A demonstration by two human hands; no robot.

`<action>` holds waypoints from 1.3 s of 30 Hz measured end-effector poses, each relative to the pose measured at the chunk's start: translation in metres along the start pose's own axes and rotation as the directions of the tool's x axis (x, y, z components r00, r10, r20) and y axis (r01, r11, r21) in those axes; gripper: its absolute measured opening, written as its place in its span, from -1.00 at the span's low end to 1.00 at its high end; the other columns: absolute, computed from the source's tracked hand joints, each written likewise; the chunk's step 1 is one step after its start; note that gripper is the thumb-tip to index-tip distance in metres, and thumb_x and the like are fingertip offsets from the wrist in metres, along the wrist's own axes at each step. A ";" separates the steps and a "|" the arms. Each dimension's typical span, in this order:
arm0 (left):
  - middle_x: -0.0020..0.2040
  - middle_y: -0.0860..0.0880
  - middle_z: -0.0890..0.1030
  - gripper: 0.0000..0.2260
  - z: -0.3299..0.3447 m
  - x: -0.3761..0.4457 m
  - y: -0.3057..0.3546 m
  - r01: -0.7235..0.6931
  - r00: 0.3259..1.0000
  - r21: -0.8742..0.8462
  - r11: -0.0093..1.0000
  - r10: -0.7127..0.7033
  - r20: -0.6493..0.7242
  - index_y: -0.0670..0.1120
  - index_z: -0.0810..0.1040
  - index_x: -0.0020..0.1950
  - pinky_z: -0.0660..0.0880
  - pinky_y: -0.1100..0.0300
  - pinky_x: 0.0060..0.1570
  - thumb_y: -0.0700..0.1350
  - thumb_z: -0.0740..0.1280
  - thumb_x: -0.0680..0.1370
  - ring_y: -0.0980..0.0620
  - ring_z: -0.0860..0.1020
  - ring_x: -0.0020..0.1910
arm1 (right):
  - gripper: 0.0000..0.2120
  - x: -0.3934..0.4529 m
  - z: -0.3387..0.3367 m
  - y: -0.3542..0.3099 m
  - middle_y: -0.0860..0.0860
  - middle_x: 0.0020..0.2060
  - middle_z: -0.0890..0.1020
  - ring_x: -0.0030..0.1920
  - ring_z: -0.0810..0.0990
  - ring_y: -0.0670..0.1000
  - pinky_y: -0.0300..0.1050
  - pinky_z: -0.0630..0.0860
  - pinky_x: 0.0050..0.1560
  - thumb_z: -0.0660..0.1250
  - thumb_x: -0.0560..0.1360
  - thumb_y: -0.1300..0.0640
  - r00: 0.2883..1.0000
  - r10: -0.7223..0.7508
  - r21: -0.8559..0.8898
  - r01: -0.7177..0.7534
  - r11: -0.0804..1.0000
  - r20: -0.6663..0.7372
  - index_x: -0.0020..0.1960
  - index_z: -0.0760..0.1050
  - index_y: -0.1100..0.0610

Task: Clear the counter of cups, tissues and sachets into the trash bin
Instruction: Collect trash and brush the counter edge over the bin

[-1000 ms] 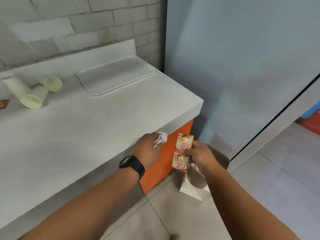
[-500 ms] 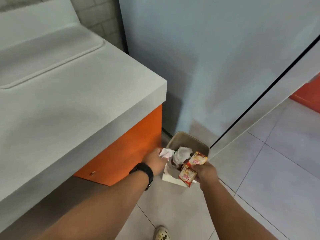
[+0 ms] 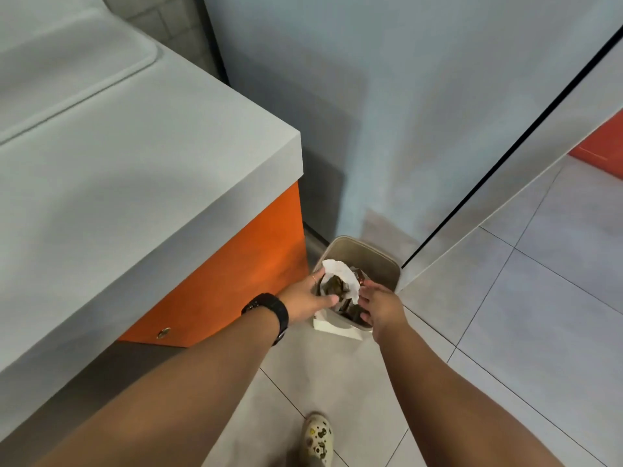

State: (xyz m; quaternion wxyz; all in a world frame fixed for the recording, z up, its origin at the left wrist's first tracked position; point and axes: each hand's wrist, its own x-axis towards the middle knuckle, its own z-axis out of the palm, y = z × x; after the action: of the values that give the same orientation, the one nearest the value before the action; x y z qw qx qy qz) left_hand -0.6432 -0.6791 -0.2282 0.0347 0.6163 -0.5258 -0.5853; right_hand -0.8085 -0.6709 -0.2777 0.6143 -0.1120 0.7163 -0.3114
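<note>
The beige trash bin (image 3: 377, 256) stands on the floor beside the counter's orange end panel (image 3: 256, 264). Both my hands hover over its mouth. My left hand (image 3: 305, 298), with a black watch on the wrist, is at the bin's left rim, thumb spread away from the fingers. A white tissue (image 3: 340, 276) lies in the bin on dark waste, touching my left fingertips. My right hand (image 3: 382, 308) is over the bin's near right side, fingers apart and empty. A small orange bit of sachet (image 3: 360, 281) shows just beyond my right fingers. No cups are in view.
The grey counter top (image 3: 151, 156) fills the left, with a shallow tray (image 3: 67, 72) at its back. A pale blue wall (image 3: 421, 112) rises behind the bin. My shoe (image 3: 318, 436) stands on the tiled floor (image 3: 539, 315). An orange object (image 3: 600, 143) sits far right.
Both hands came down from the counter edge to the bin. The two sachets have left my right hand and the tissue has left my left hand; both now sit in the bin.
</note>
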 end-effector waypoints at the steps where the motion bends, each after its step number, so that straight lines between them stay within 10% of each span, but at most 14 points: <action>1: 0.49 0.07 0.27 -0.37 -0.005 -0.006 0.001 -0.009 0.999 -0.012 1.000 0.008 -0.037 0.11 0.09 0.54 0.23 0.21 0.36 0.01 0.33 0.55 0.01 0.28 0.45 | -0.83 -0.008 0.003 -0.002 0.24 0.17 0.59 0.25 0.54 0.19 0.08 0.49 0.15 0.21 0.57 0.23 1.000 -0.013 -0.022 0.013 1.000 0.000 -0.01 0.55 0.05; 10: 0.42 0.00 0.40 -0.56 -0.055 -0.063 0.002 -0.044 0.958 -0.001 0.999 0.041 -0.284 -0.01 0.33 0.44 0.30 0.08 0.38 -0.01 0.28 0.58 0.02 0.38 0.38 | -0.88 -0.069 0.048 -0.029 0.06 -0.17 0.61 -0.25 0.56 0.00 -0.21 0.42 -0.35 0.26 0.54 0.27 0.968 -0.193 -0.038 0.202 0.979 0.162 -0.05 0.53 0.09; 22: 0.15 0.06 0.59 -0.75 -0.115 -0.210 -0.063 -0.196 0.871 -0.109 0.975 0.122 -0.475 -0.01 0.52 0.24 0.45 0.16 0.21 -0.07 0.30 0.57 0.12 0.54 0.11 | -0.86 -0.214 0.161 -0.013 0.03 -0.39 0.60 -0.35 0.55 -0.01 -0.15 0.45 -0.25 0.25 0.51 0.25 0.798 -0.472 -0.217 0.571 0.792 0.375 -0.15 0.55 0.10; 34: -0.01 0.10 0.65 -0.87 -0.173 -0.398 -0.187 -0.327 0.616 -0.354 0.876 -0.086 -0.783 0.05 0.58 0.05 0.52 0.20 -0.03 -0.06 0.26 0.58 0.12 0.63 -0.05 | -0.89 -0.357 0.292 0.065 -0.01 -0.31 0.63 -0.38 0.56 -0.09 -0.27 0.43 -0.33 0.27 0.55 0.09 0.606 -0.489 -0.255 0.753 0.607 0.627 -0.06 0.56 0.08; 39: 0.00 0.12 0.63 -0.87 -0.188 -0.459 -0.251 -0.323 0.517 -0.386 0.864 -0.180 -0.837 0.06 0.58 0.04 0.51 0.20 -0.03 -0.04 0.26 0.57 0.15 0.62 -0.05 | -0.89 -0.402 0.343 0.115 0.03 -0.28 0.62 -0.31 0.57 0.00 -0.04 0.57 -0.11 0.27 0.55 0.09 0.567 -0.404 -0.256 0.755 0.604 0.718 -0.08 0.56 0.08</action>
State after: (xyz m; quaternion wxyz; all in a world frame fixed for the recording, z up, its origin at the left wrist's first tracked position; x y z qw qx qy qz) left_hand -0.2393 -0.3587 -0.0200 0.4699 0.7677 -0.2965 -0.3193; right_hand -0.3687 -0.4685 -0.0372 0.6005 -0.6109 0.4580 -0.2373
